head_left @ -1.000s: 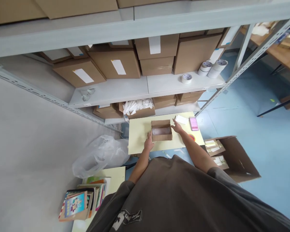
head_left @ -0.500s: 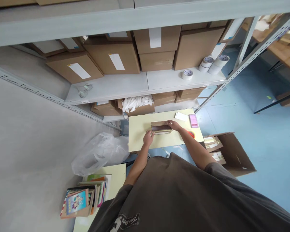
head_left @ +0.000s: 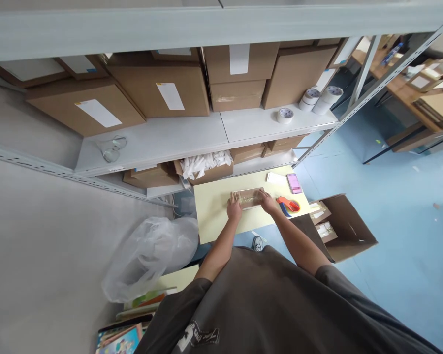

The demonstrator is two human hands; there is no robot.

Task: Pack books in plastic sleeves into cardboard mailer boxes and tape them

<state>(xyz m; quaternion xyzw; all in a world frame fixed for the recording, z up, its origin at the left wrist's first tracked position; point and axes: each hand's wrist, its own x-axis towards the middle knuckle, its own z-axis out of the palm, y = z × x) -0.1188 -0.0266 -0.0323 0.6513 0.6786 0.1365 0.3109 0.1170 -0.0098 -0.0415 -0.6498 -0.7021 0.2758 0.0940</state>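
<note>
A small cardboard box (head_left: 249,198) lies on the pale yellow table, a strip of shiny clear tape along its upper face. My left hand (head_left: 234,207) grips the box's left end, fingers curled over its edge. At the opposite end, my right hand (head_left: 268,202) is closed on the box's right edge. Just right of that hand lies an orange tape dispenser (head_left: 290,204) with a blue part. Behind it are a white label stack (head_left: 276,178) and a pink pad-like item (head_left: 294,183), blurred in the picture.
A large open carton (head_left: 354,228) with small taped boxes inside stands at the table's right. Grey shelving (head_left: 192,130) ahead bears cartons, tape rolls (head_left: 285,116) and glasses (head_left: 111,150). To the left sits a clear plastic bag (head_left: 151,255), with books (head_left: 121,339) below it.
The box's dark strip on top is gone from view; a closed, taped face now shows upward. Both hands have stayed at its ends. My view has shifted, and the tape dispenser shows more fully.
</note>
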